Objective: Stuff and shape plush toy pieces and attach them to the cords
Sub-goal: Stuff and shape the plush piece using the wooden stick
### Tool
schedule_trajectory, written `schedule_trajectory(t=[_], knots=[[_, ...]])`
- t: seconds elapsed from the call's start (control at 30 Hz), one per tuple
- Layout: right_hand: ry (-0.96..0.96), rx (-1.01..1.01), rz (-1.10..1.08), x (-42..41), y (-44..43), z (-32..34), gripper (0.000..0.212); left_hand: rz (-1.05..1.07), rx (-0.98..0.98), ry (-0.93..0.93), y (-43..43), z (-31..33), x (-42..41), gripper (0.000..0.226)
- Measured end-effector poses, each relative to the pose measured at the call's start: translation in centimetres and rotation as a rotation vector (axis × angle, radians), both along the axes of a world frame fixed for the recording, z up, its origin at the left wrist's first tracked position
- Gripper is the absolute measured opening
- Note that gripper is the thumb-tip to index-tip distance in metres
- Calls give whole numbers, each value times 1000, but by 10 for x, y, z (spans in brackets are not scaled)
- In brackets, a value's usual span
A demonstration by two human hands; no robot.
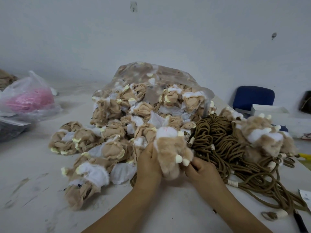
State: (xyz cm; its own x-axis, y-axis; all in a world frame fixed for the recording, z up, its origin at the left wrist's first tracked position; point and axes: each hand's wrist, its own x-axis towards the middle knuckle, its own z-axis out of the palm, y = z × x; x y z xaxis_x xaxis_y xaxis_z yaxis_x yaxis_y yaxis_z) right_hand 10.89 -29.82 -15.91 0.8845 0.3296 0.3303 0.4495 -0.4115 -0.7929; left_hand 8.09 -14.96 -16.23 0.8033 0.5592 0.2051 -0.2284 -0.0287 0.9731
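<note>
Print on a slip of paper at the right edge of the table: dark marks, too blurred to read.

Held between both hands, over the middle of the table toward its near edge: one tan plush toy piece, with white fur at the top and two cream horns at its lower right. Round its left side, the left hand, fingers curled into the fur and thumb lying along it. At its lower right, the right hand, fingers bent and pinching the fur just under the horns, the fingertips partly hidden.

Just behind and left of the hands, a heap of unstuffed pieces, spilling from a clear plastic bag. Just right of the hands and touching the heap, a bundle of brown cords with cream bindings, loops reaching the right edge. On the cords, toward the far right corner, several filled plush pieces. At the left edge, a thin bag with something pink inside.
</note>
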Motion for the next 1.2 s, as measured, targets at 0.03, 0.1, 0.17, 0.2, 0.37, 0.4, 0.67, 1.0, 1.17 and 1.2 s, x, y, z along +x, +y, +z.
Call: schedule_trajectory(t=[0.03, 0.1, 0.17, 0.2, 0.37, 0.4, 0.67, 1.0, 1.17, 1.2], knots=[[-7, 0, -29, 2, 0, 1, 30, 48, 94, -52, 1, 1, 0, 29], [-35, -24, -83, 6, -3, 4, 37, 127, 212, -162, 3, 7, -3, 15], [-88, -100, -120, 8, -8, 4, 48, 143, 317, -218, 3, 8, -4, 29], [-108, -134, -134, 8, -10, 4, 51, 93, 377, -207, 1, 8, -6, 44], [-124, -170, -187, 4, -7, 1, 64, -191, 404, -7, -4, 3, -6, 72], [-123, -160, -190, 5, -8, 0, 63, -184, 373, 16, -3, 3, -6, 68], [-128, -178, -187, 9, -10, -4, 53, -134, 221, 121, 2, -1, -4, 37], [-85, -149, -176, 15, -10, -10, 53, -345, -221, 116, 8, -2, -1, 24], [-156, -218, -178, 20, -19, -5, 44, -473, -486, 94, 11, 3, -2, 60], [-172, -238, -173, 20, -20, -3, 41, -468, -495, 99, 12, 3, -1, 60]])
